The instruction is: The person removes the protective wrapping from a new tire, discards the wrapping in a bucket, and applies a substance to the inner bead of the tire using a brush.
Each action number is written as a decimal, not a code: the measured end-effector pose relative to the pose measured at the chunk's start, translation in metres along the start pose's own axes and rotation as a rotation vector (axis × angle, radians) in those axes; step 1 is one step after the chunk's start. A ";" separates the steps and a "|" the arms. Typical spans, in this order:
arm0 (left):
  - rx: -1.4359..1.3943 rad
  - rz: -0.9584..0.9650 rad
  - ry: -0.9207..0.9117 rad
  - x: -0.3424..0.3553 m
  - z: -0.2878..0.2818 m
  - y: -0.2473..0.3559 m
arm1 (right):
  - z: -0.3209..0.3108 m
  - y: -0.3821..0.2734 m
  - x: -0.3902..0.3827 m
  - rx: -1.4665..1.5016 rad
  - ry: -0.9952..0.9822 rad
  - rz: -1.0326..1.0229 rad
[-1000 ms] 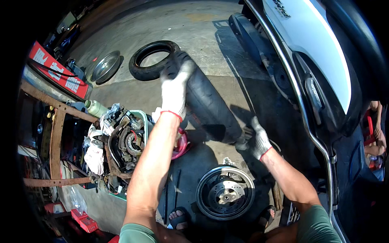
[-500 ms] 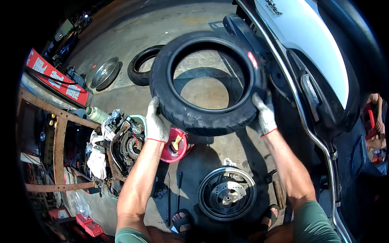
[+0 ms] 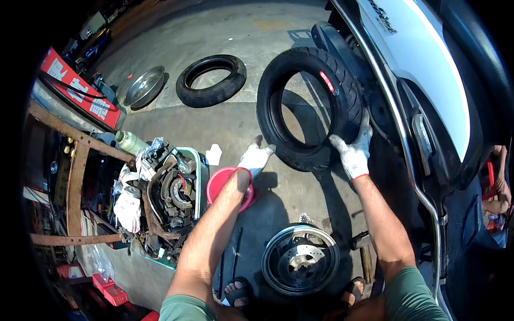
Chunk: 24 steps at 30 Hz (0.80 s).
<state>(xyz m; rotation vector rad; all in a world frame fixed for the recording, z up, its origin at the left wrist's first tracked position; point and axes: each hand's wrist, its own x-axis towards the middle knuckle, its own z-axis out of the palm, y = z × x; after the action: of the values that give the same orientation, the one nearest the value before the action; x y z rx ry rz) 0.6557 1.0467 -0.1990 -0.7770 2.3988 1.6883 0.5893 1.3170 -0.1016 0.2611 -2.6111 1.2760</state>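
Clearly, the right hand [image 3: 354,156] grasps the tilted black tire [image 3: 348,101] at its lower right, fingers partly lost in shadow. The tire is beyond the metal wheel [image 3: 301,260]. The left hand [image 3: 256,159] is loosely spread and free; whether its fingertips touch the tire is unclear. The left forearm [image 3: 214,230] partly hides a pink bowl [image 3: 217,184]; the scooter [image 3: 428,80] is cut off.

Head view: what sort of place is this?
Probably a motorcycle or scooter repair spot: treaded tire in the gloved right hand, tireless disc-brake wheel below, bin of mechanical parts alongside.
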 end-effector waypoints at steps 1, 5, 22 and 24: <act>-0.006 0.046 0.004 0.001 -0.002 -0.005 | 0.002 0.004 -0.001 0.021 0.013 -0.013; -0.030 0.069 -0.039 -0.006 -0.009 0.008 | -0.003 0.010 -0.001 0.040 0.036 -0.015; -0.333 0.455 0.055 -0.085 -0.018 0.172 | -0.015 -0.012 -0.093 0.005 -0.096 -0.448; -0.191 0.415 0.135 -0.092 -0.008 0.181 | -0.016 -0.016 -0.103 0.017 -0.167 -0.465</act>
<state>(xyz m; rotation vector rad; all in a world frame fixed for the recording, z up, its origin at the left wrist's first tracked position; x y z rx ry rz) 0.6530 1.1165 -0.0080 -0.4432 2.6617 2.1025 0.6941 1.3264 -0.1078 0.9502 -2.4560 1.1472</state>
